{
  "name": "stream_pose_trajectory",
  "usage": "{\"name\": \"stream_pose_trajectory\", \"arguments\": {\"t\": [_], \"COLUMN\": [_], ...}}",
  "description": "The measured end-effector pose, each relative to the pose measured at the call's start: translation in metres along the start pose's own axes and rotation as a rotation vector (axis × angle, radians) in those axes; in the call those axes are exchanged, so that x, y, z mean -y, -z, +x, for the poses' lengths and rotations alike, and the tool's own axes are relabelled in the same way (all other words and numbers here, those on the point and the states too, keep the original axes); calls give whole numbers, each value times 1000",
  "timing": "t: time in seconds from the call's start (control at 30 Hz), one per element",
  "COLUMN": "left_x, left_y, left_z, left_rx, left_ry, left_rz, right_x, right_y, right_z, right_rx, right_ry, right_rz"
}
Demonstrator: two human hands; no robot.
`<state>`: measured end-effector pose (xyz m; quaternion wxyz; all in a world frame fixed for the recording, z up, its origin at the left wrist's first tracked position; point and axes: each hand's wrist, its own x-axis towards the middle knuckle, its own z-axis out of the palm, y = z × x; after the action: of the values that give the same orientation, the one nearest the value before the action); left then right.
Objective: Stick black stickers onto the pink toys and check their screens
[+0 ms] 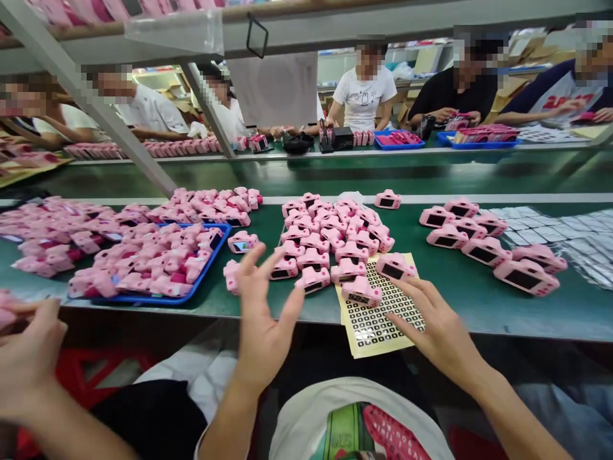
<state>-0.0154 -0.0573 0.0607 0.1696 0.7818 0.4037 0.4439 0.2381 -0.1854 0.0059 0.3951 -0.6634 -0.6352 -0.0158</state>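
My left hand [263, 319] is raised over the table's near edge, its fingers spread and nothing between them. Just beyond it are a pink toy camera [242, 242] with a lit screen and another pink one, partly hidden by my fingers. My right hand [443, 329] is open over a yellow-backed sheet of small black square stickers [378, 326]. Its fingertips reach a pink toy camera [395, 266] at the sheet's upper part; whether they touch it I cannot tell. Another toy camera [361, 292] rests on the sheet, beside a cluster of pink cameras [313, 243] with dark screens.
A blue tray [211, 259] heaped with pink cameras stands left, more piled behind it. Several cameras [486, 251] lie right, near clear-wrapped white sheets [522, 233]. A co-worker's hand [29, 358] enters at left. A metal frame [143, 144] crosses above; people sit opposite.
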Motion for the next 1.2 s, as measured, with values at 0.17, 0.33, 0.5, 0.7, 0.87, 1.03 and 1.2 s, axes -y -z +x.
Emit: {"name": "stream_pose_trajectory", "arguments": {"t": [0.17, 0.33, 0.5, 0.7, 0.87, 1.03, 1.2], "left_x": [47, 54, 45, 47, 59, 67, 69], "left_y": [-51, -73, -81, -83, -76, -72, -71], "left_z": [-27, -44, -44, -39, -40, -43, -42], "left_rx": [191, 244, 291, 287, 198, 173, 206], "left_ry": [-3, -94, -128, -115, -52, 33, 87], "left_rz": [240, 310, 264, 253, 282, 250, 182], "right_x": [-20, -37, -63, -86, -98, -106, -109], "right_y": [-40, -39, -32, -36, -39, -40, -38], "right_z": [-15, -18, -8, 10, 22, 33, 42], "right_rx": [166, 4, -102, 7, 30, 50, 75], "right_ry": [-123, -237, -347, -312, -277, -266, -267], "right_rz": [72, 51, 37, 85, 104, 113, 105]}}
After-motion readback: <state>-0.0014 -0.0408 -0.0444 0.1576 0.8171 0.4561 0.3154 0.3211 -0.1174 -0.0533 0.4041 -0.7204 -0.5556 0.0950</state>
